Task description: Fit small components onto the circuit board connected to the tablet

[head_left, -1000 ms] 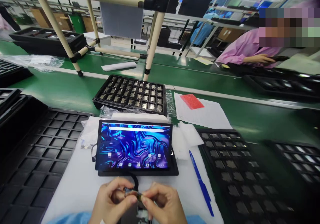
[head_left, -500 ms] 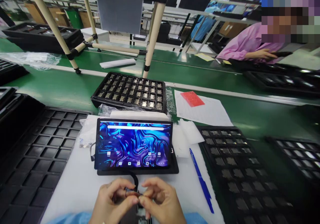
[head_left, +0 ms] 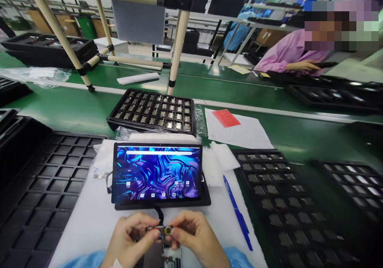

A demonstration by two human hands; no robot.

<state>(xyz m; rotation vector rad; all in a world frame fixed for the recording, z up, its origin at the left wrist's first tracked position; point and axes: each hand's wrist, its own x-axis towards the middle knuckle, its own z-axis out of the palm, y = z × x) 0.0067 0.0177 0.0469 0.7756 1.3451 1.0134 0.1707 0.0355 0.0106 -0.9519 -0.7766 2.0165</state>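
Observation:
Between the fingertips of both hands, in front of the tablet, is a small electronic module [head_left: 167, 231] with a yellowish patch and a dark edge. My left hand [head_left: 127, 238] pinches its left end, and my right hand [head_left: 199, 236] pinches its right side. A black cable [head_left: 160, 215] comes down from under the tablet [head_left: 157, 174] to the hands. The tablet stands tilted on a black base, its screen lit with a blue and purple home screen. Below the fingers is a metal and black fixture [head_left: 171, 256], partly hidden by my hands.
A blue pen [head_left: 237, 214] lies right of the tablet on the white mat [head_left: 89, 220]. Trays of small metal parts stand behind [head_left: 152, 110] and at right [head_left: 278, 204]. A black compartment tray [head_left: 50, 188] lies left. Across the bench, a person in pink [head_left: 281, 52] holds something dark.
My fingertips have drawn slightly apart, so more of the small module shows, including its yellowish patch. The whole view has shifted a little. The tablet's screen looks the same.

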